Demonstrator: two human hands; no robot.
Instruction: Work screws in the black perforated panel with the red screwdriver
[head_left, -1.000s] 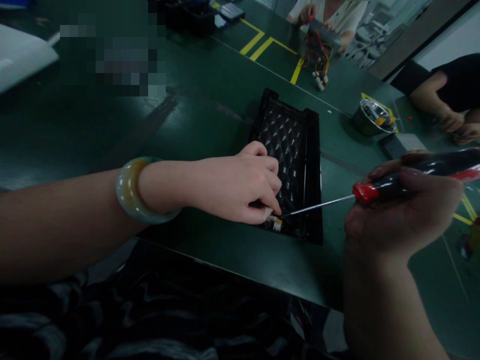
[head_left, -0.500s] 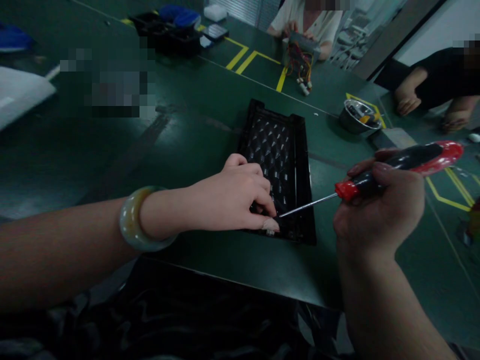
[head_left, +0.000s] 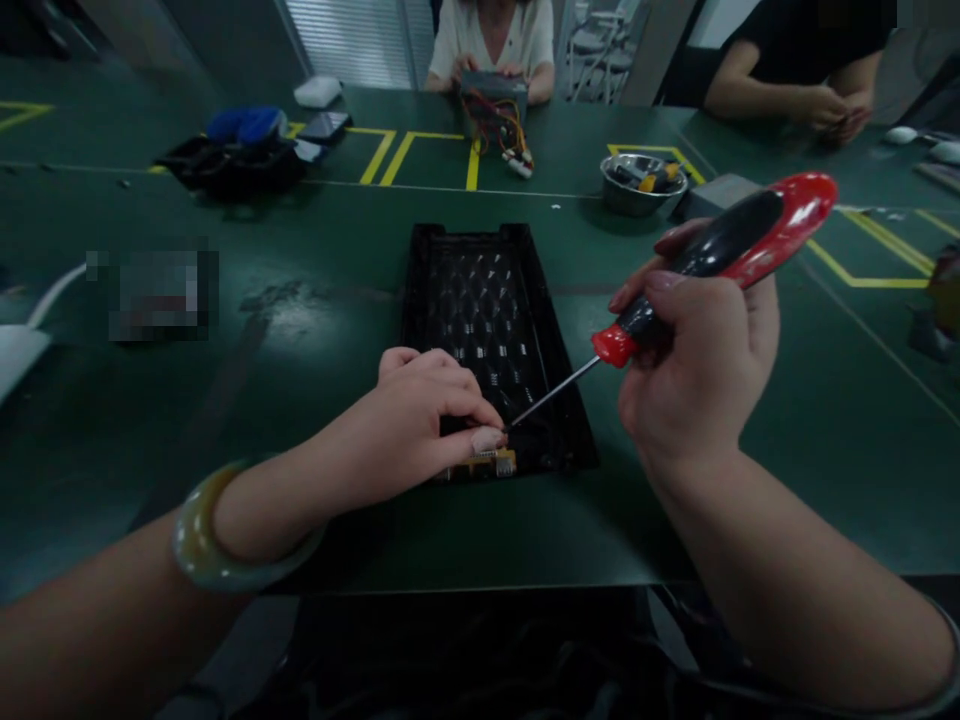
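Note:
A black plastic panel (head_left: 469, 300) with a patterned inner face lies on the green table, its near end toward me. My right hand (head_left: 701, 365) is closed around the handle of a red and black screwdriver (head_left: 784, 235), its thin shaft slanting down to the left. Its tip meets the pinched thumb and forefinger of my left hand (head_left: 427, 420) above the panel's near end. Whatever those fingers pinch is too small or hidden to make out. Just below the thumb, a small orange-brown circuit board (head_left: 504, 462) with metal connectors shows at the near edge.
Beyond the panel stands a metal bowl (head_left: 634, 200) holding yellow and dark items, with a grey box (head_left: 716, 195) beside it. A black tray (head_left: 225, 170) with a blue item is at the far left. Across the table one person holds a wired metal box (head_left: 491, 95); another sits at right.
The view has turned and levelled, so the panel and both hands appear farther left. The circuit board by my left thumb now shows more clearly. The screwdriver tip stays at the left fingertips.

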